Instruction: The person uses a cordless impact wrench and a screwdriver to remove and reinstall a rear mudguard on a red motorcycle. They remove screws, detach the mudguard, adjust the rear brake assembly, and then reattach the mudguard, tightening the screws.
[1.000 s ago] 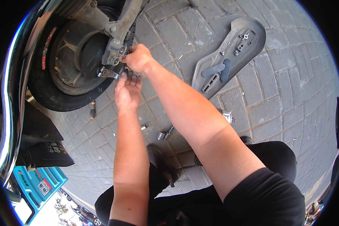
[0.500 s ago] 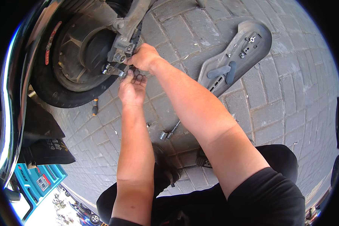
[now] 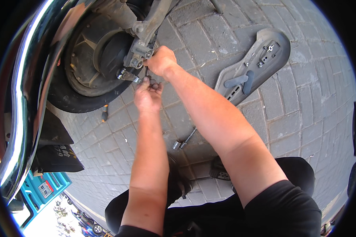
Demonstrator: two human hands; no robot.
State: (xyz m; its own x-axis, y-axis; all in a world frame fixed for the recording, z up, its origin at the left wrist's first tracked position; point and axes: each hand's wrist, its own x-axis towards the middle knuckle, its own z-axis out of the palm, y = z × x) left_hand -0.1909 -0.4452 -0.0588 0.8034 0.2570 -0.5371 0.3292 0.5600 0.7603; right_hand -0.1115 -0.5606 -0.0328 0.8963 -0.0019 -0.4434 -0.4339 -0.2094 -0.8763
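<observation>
Both half-curled, left hand [image 3: 148, 98] near and right hand [image 3: 162, 61] far sit beside the wheel [image 3: 89, 67], perhaps steadying a lever [image 3: 128, 75]; holds unclear.

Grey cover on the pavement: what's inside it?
Two dark grey strips and several small metal parts show inside the grey cover. The right forearm hides its near end; anything there can't be seen.
</observation>
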